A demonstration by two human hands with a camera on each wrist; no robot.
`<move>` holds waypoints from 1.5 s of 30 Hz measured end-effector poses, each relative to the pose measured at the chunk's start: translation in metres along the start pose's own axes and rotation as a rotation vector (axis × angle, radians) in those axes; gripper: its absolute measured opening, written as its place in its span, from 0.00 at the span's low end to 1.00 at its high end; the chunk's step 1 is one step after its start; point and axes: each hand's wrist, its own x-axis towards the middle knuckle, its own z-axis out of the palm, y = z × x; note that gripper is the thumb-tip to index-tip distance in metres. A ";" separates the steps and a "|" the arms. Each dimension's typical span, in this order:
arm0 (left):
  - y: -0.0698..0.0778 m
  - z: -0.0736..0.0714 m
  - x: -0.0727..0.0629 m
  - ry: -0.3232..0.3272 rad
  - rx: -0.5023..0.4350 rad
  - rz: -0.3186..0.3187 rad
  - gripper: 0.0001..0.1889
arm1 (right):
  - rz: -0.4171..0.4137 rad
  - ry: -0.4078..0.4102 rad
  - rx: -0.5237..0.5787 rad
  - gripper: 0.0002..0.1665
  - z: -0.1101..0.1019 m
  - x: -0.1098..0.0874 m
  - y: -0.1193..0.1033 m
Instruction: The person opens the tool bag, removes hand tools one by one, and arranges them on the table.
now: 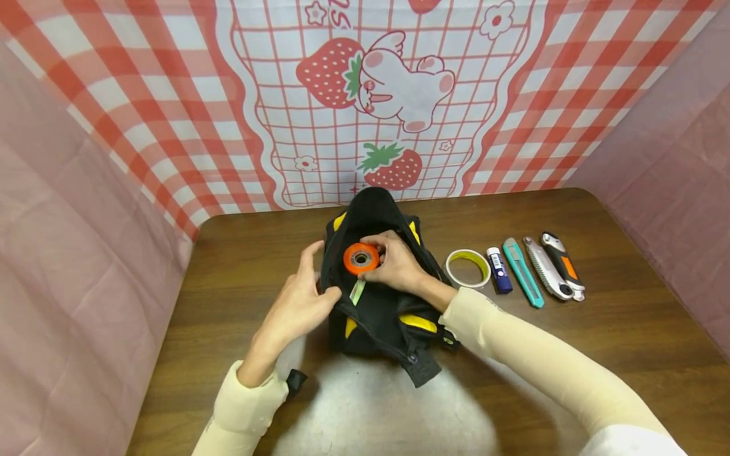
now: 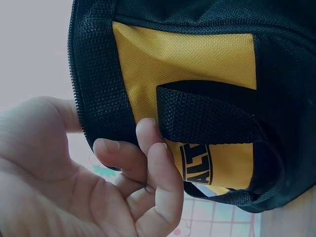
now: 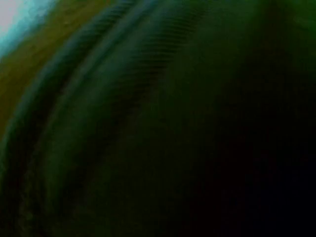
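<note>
A black and yellow tool bag (image 1: 376, 329) stands unzipped on the table. Above its opening my right hand (image 1: 396, 263) pinches an orange wheel (image 1: 349, 267) with a grey hub between thumb and fingers. My left hand (image 1: 299, 301) is at the bag's left rim. In the left wrist view its thumb passes behind the zipper edge (image 2: 79, 89), while the loosely bent fingers (image 2: 165, 182) lie outside, by a yellow panel (image 2: 192, 54) and a black webbing loop (image 2: 207, 116). The right wrist view is dark and blurred, filled by black fabric (image 3: 108, 108); the right hand is hidden there.
Right of the bag lie a tape roll (image 1: 483, 259), a glue stick (image 1: 499, 272), a teal utility knife (image 1: 523, 273), a silver knife (image 1: 544, 269) and a black-orange knife (image 1: 561, 263). A checked strawberry cloth (image 1: 274, 126) hangs behind the brown table (image 1: 217, 316).
</note>
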 end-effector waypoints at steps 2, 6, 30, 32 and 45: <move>0.000 0.000 0.000 0.003 0.004 0.003 0.47 | -0.021 0.006 0.001 0.44 -0.003 -0.001 -0.005; -0.001 -0.001 0.000 0.007 0.010 0.004 0.47 | -0.028 0.022 0.021 0.45 -0.010 -0.003 -0.014; -0.003 0.000 0.000 0.009 0.011 0.013 0.47 | -0.136 0.094 0.070 0.46 -0.046 -0.032 -0.046; -0.003 0.000 0.000 0.011 0.009 0.018 0.47 | -0.148 0.101 0.079 0.46 -0.051 -0.036 -0.050; -0.002 0.002 -0.001 0.021 0.014 0.035 0.47 | -0.161 0.205 0.208 0.43 -0.085 -0.062 -0.050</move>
